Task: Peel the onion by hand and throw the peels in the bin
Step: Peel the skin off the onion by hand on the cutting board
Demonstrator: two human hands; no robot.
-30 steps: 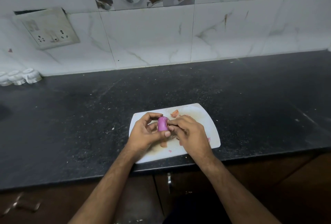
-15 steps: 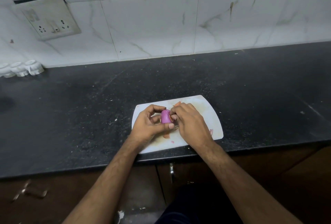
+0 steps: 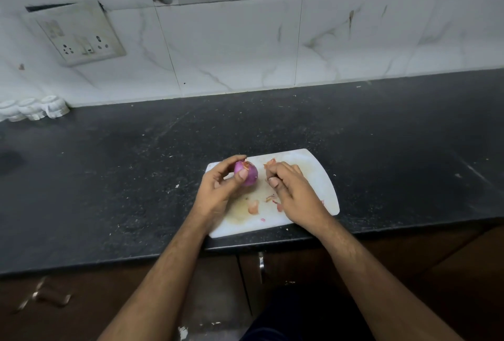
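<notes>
A small purple onion (image 3: 248,172) sits in my left hand (image 3: 222,186), gripped between thumb and fingers above the white cutting board (image 3: 317,174). A scrap of dry skin clings to the onion's top. My right hand (image 3: 290,192) hovers a little to the right of the onion, fingers curled around a piece of reddish peel (image 3: 270,162) at the fingertips. Loose peel pieces (image 3: 253,207) lie on the board between and below my hands. No bin is in view.
The board lies at the front edge of a black stone counter (image 3: 109,171). White ceramic pieces (image 3: 35,108) stand at the back left by the tiled wall. A socket plate (image 3: 79,32) hangs on the wall. Brown cabinet doors (image 3: 272,272) are below.
My right hand has pulled away from the onion to the right with a bit of peel. The left hand has turned the onion so more of it shows.
</notes>
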